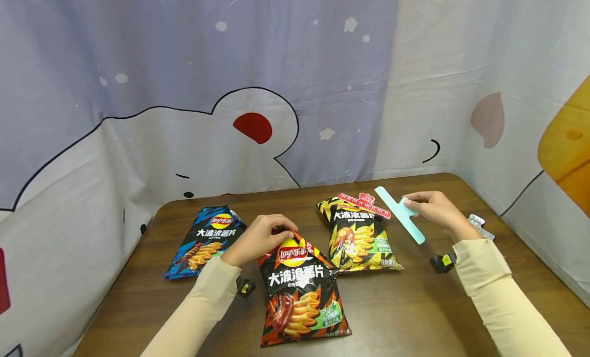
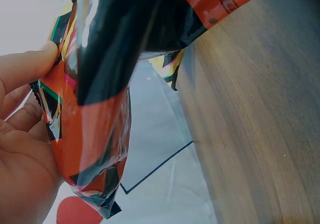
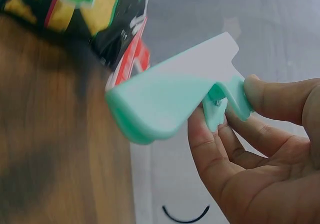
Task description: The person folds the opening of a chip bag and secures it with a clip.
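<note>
At the front middle of the table my left hand (image 1: 264, 237) pinches the top edge of a red and black chip bag (image 1: 295, 290). In the left wrist view the thumb presses the folded wrapper (image 2: 90, 129) against the fingers. My right hand (image 1: 435, 211) holds a mint-green bag clip (image 1: 400, 215) by its handle, raised at the right. Seen from the right wrist, thumb and fingers are on the two handle tabs of the clip (image 3: 170, 89). Behind it lies a yellow and black chip bag (image 1: 357, 239) with a red clip (image 1: 364, 205) across its top.
A blue and black chip bag (image 1: 205, 242) lies at the left, beyond my left forearm. Near the table's right edge, partly hidden by my right wrist, is a pale clip-like thing (image 1: 481, 226). A printed curtain (image 1: 332, 90) hangs behind the wooden table (image 1: 396, 316).
</note>
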Available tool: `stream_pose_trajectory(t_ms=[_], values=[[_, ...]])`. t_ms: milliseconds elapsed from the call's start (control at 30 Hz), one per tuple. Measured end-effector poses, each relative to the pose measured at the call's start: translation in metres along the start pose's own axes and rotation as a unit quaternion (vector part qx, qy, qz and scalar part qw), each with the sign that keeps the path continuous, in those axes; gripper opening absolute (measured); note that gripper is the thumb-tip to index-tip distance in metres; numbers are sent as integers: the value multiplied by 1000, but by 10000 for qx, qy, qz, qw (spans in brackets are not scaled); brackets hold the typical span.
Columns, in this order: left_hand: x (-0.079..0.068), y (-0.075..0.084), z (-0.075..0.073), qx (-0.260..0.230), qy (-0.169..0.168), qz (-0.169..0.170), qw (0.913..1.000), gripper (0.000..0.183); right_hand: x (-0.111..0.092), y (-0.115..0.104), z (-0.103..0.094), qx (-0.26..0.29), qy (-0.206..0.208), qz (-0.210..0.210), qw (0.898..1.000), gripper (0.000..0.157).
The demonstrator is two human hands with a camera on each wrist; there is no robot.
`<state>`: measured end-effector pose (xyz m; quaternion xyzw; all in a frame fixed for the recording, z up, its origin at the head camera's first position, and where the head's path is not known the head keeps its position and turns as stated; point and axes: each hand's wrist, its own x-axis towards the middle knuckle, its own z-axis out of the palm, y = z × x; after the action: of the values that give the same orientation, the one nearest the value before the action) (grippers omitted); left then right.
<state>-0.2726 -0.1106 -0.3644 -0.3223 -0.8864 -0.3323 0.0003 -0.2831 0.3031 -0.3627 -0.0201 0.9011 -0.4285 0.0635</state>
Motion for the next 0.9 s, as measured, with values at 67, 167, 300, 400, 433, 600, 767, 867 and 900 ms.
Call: stream_pose_trajectory(t_ms=[67,167,300,400,433,600,767,867,900], values=[[0,0,0,6,-2,-49,10000,14,0,-7,4,55,-38,-50,10000,54],[0,0,0,19,0,-78,10000,14,0,-15,9,98,-63,-148,9998,52],[0,0,0,8,20,-77,10000,14,-1,-23,15,61,-116,-265,9996,50],[1,-1,0,4,28,-52,10000,14,-3,-30,19,48,-163,-346,9993,48],[1,-1,0,2,27,-48,10000,14,-4,-31,20,28,-168,-378,9991,47],[1,-1,0,-43,2,-38,10000,13,-7,-41,25,-100,-204,-522,9984,45],[1,1,-1,-119,-34,23,9999,13,-8,-50,32,-302,-166,-766,9965,42],[1,1,-1,-129,-28,32,9999,14,-8,-56,36,-349,-182,-846,9956,42],[1,0,-1,-126,-23,49,9999,14,-8,-57,38,-338,-202,-874,9954,42]])
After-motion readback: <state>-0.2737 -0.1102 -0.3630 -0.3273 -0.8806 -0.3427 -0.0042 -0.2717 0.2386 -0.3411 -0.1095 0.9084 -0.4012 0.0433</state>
